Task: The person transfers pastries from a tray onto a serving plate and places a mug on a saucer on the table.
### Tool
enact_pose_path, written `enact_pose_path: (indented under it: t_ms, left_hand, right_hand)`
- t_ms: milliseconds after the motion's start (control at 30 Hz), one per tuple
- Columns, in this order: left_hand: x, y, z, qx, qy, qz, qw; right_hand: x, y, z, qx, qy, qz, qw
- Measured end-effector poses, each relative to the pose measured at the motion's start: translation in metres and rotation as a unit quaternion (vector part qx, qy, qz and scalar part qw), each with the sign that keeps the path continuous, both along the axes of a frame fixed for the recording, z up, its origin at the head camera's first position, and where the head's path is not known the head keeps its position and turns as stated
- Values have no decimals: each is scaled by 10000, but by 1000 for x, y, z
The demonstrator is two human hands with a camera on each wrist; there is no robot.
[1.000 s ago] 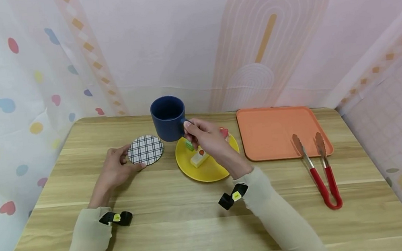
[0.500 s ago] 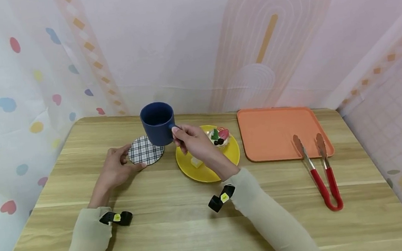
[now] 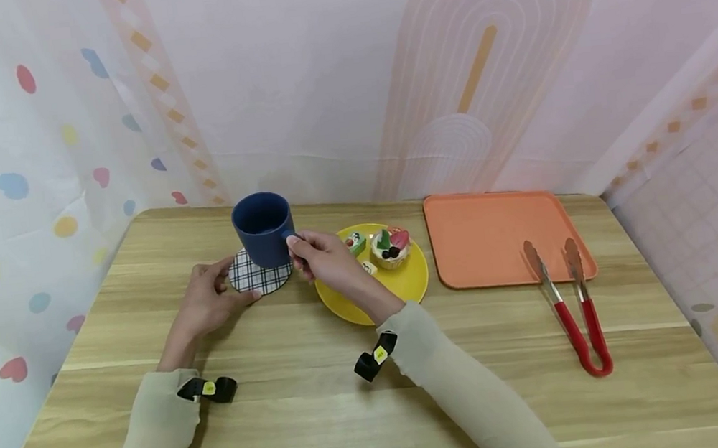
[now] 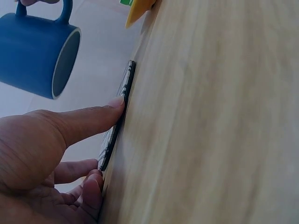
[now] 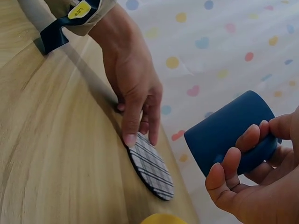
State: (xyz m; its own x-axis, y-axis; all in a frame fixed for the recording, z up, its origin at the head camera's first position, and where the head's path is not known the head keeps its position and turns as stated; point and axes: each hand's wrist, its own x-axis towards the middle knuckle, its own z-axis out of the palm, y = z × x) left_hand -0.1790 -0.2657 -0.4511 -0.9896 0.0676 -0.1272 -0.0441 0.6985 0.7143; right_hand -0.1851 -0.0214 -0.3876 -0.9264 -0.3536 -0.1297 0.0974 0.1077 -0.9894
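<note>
My right hand (image 3: pixel 333 261) grips a blue mug (image 3: pixel 263 235) by its handle and holds it in the air, upright, its base over a round plaid coaster (image 3: pixel 252 279). In the left wrist view a gap shows between the mug (image 4: pixel 35 56) and the coaster (image 4: pixel 111 137). My left hand (image 3: pixel 207 300) pinches the coaster's edge between thumb and fingers at its left side; the coaster lies on the table. The right wrist view shows fingers curled round the mug's handle, with the checked top of the coaster (image 5: pixel 152 169) beyond.
A yellow plate (image 3: pixel 412 284) with small cakes (image 3: pixel 390 248) is under and beside my right forearm. Farther right lies an orange tray (image 3: pixel 490 236), with red-handled tongs (image 3: pixel 574 333) resting across its front edge. A curtain (image 3: pixel 293 79) hangs behind the wooden table (image 3: pixel 287 418).
My right hand has carried the mug left and downward, from above the plate's left side to over the coaster. More of the cakes shows. My left hand keeps its place on the coaster.
</note>
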Motion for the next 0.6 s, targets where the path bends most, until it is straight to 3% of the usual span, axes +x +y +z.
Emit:
enact_pose_path:
  t_ms: [600]
  left_hand:
    - [0, 0, -1, -47, -3, -46, 10000]
  right_hand:
    - [0, -23, -20, 108, -216, -9, 9997]
